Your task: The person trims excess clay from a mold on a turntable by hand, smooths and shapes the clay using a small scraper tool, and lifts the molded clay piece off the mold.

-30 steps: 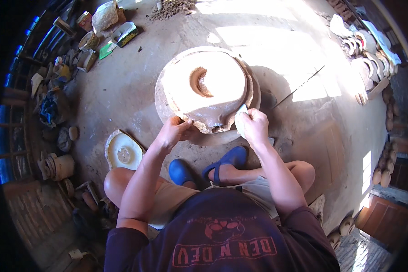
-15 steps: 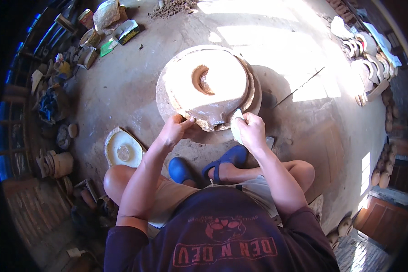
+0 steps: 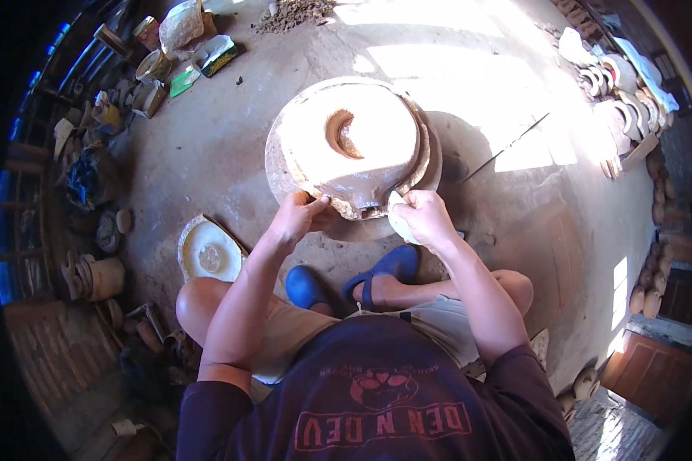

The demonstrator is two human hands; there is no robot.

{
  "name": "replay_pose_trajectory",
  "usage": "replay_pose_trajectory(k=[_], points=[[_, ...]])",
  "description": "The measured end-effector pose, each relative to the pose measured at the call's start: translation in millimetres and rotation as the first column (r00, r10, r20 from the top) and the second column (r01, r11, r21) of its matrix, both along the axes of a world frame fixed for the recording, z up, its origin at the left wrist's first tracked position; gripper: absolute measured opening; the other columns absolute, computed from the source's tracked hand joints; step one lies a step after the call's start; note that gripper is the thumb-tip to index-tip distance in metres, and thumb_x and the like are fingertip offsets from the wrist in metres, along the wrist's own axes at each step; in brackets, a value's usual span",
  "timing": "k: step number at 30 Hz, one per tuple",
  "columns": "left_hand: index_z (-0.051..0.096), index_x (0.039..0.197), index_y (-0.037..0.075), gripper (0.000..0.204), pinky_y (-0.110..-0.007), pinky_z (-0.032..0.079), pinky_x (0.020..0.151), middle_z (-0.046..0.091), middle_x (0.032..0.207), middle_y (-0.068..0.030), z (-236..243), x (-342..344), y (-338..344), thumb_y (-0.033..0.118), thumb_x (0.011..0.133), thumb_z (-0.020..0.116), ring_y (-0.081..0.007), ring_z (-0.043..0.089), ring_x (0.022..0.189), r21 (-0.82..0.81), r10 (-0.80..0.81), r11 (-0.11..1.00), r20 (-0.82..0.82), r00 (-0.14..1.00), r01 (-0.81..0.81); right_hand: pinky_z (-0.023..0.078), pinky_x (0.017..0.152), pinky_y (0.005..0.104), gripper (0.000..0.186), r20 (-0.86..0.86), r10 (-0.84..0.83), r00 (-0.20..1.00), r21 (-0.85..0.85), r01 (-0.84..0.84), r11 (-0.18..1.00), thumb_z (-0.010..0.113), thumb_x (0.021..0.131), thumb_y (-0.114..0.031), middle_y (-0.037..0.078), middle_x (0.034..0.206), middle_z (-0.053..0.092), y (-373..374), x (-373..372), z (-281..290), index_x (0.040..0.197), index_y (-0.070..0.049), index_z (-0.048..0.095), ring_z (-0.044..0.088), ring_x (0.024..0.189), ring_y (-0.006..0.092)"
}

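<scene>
grip: my right hand holds a pale scraper, now lowered against the clay slab rim; left hand pinches that rim, steadying trimming.

Wheel: round, pale, clay-coated, flat on floor, small hollow at centre, wet brown patch at 6 o'clock rim. Cloth: pale, crumpled, at 5 o'clock edge.

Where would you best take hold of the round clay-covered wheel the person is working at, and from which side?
At its near rim, from the person's side. The wheel lies flat and low, and its wide top is coated in wet clay, so the bare edge is the grippable part. The left hand and right hand are at that rim.
</scene>
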State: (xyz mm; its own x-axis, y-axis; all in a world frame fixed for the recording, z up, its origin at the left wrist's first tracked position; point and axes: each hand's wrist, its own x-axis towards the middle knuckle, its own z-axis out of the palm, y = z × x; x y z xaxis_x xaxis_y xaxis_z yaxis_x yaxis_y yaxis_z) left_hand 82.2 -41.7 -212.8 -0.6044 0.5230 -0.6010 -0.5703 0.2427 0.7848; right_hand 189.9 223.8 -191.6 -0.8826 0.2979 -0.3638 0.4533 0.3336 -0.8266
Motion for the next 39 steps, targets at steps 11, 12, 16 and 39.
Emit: replay_pose_trajectory(k=[11,12,16,39], points=[[0.064,0.128,-0.003,0.035,-0.039,0.060,0.094,0.075,0.116,-0.0144,-2.0,-6.0,-4.9,0.025,0.110,0.056,-0.0247,0.074,0.104,-0.002,-0.025,1.000,-0.017,1.000,0.025,0.055,0.067,0.0377,0.023,0.090,0.054,0.994,-0.081,-0.047,0.996,0.072,0.083,-0.018,0.016,0.073,0.071,3.1,-5.0,3.2,0.085,0.005,0.074,0.070,0.069,0.0216],[0.064,0.128,-0.003,0.035,-0.039,0.060,0.094,0.075,0.116,-0.0143,-2.7,-7.1,-5.0,0.025,0.111,0.055,-0.0247,0.074,0.104,0.026,-0.013,1.000,-0.015,1.000,0.013,0.055,0.066,0.0372,0.022,0.064,0.107,0.992,-0.057,-0.103,0.993,0.072,0.083,-0.017,0.015,0.073,0.071,4.0,-6.4,3.6,0.085,0.004,0.074,0.069,0.068,0.0205],[0.064,0.128,-0.004,0.035,-0.040,0.060,0.095,0.075,0.115,-0.0144,-1.5,-7.1,-4.7,0.025,0.111,0.055,-0.0249,0.075,0.103,0.014,0.010,1.000,-0.027,1.000,-0.010,0.055,0.067,0.0370,0.020,0.141,0.178,0.974,-0.171,-0.153,0.973,0.073,0.083,-0.016,0.014,0.075,0.073,8.8,-12.6,11.2,0.084,0.004,0.074,0.069,0.070,0.0189],[0.064,0.125,-0.009,0.040,-0.040,0.062,0.091,0.075,0.114,-0.0182,-1.0,2.8,-4.7,0.028,0.109,0.060,-0.0266,0.075,0.098,-0.022,-0.078,0.997,-0.024,0.997,0.078,0.050,0.064,0.0295,0.019,0.182,0.024,0.983,-0.186,0.011,0.982,0.071,0.093,-0.014,0.005,0.078,0.071,3.2,21.4,31.2,0.090,0.004,0.074,0.065,0.070,0.0115]])
